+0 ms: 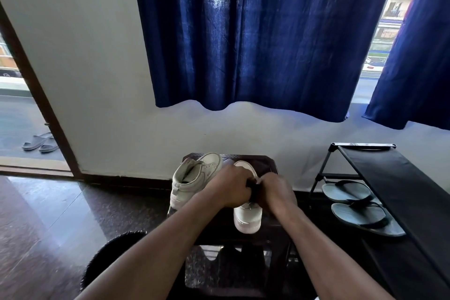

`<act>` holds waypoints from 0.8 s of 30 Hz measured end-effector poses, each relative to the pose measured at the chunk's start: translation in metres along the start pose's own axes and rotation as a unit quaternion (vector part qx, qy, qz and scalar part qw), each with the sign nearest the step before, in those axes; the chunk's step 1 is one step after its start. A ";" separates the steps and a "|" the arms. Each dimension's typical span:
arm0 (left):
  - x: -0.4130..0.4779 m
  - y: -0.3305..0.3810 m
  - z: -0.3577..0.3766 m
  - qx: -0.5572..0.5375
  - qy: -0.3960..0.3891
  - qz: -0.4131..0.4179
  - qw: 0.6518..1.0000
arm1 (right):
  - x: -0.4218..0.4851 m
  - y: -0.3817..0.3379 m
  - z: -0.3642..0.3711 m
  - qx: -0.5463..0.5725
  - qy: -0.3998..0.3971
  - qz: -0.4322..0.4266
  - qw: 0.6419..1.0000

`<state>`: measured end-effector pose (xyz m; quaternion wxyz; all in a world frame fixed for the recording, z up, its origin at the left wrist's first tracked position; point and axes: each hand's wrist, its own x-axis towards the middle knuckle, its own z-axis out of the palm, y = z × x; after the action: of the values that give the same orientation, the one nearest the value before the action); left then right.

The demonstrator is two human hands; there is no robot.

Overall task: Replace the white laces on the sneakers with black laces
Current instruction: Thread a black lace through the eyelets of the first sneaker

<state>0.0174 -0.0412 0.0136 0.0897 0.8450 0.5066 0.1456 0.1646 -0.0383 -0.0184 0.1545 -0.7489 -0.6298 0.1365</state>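
Note:
Two white sneakers stand on a small dark stool. The left sneaker stands untouched, its opening towards me. Over the right sneaker both my hands meet, hiding its tongue and eyelets. My left hand and my right hand have their fingers curled round something dark between them, apparently a black lace. Only a short piece of it shows. A bit of white shows near my fingertips; whether it is lace or shoe is unclear.
A black shoe rack with grey flip-flops stands close on the right. Blue curtains hang over the wall behind. A doorway at left shows grey slippers. A dark round object sits by my left forearm on the glossy floor.

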 end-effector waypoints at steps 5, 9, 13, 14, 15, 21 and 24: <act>-0.007 -0.009 0.007 -0.039 0.000 -0.034 0.999 | 0.001 0.000 -0.001 0.035 -0.018 0.000 0.999; -0.008 -0.008 0.014 -0.062 0.011 -0.052 0.997 | -0.005 0.002 -0.008 0.089 0.004 -0.016 0.996; -0.006 -0.004 0.013 -0.070 0.027 -0.047 0.996 | -0.011 0.005 -0.015 0.120 -0.004 -0.039 0.992; -0.005 -0.003 0.013 -0.070 0.027 -0.043 0.996 | -0.012 0.006 -0.016 0.130 -0.005 -0.043 0.991; -0.006 -0.002 0.012 -0.066 0.026 -0.042 0.997 | -0.013 0.007 -0.017 0.135 -0.004 -0.043 0.990; -0.005 -0.010 0.011 -0.019 0.038 -0.049 0.998 | -0.015 0.001 -0.022 0.142 -0.018 -0.046 0.989; -0.005 -0.008 0.009 0.016 0.049 -0.041 0.998 | -0.015 -0.001 -0.026 0.179 -0.060 -0.035 0.981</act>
<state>0.0114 -0.0420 0.0016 0.0571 0.8168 0.5468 0.1752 0.1716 -0.0541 0.0057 0.2527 -0.6772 -0.6291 0.2859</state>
